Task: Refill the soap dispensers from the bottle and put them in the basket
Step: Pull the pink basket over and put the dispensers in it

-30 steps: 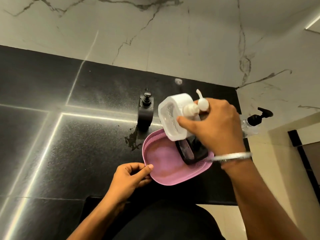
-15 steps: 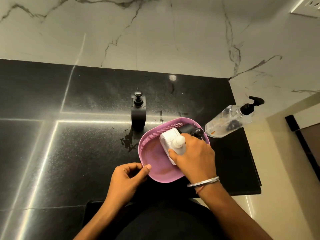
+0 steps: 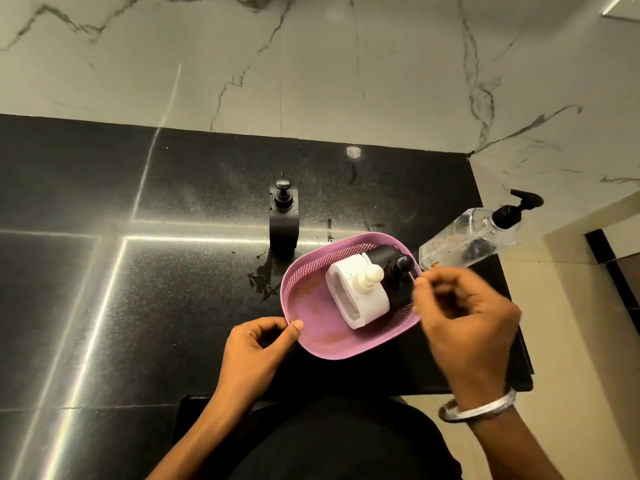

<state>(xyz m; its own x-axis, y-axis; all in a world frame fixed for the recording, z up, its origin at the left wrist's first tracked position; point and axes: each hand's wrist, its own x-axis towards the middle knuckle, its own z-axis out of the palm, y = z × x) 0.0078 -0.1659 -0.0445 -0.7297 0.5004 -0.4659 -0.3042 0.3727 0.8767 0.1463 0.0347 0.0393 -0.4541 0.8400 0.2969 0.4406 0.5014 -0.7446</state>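
Head view: both hands at the pink basket near the counter's front edge.

The pink basket (image 3: 313,327) sits on the black counter (image 3: 173,289) close to its near edge, with bare counter stretching away beyond the left hand (image 3: 254,355); the counter's end lies just past the right hand (image 3: 465,327). The left hand pinches the basket's near rim between thumb and fingers. The right hand hovers at the far rim, fingers loosely curled, holding nothing. Inside the basket a white dispenser (image 3: 360,294) stands against a black dispenser (image 3: 398,271). Another black dispenser (image 3: 284,220) stands on the counter beyond the basket; the clear bottle (image 3: 467,239) lies beyond the right hand. Half a second ago the right hand gripped the white dispenser; now it has let go.
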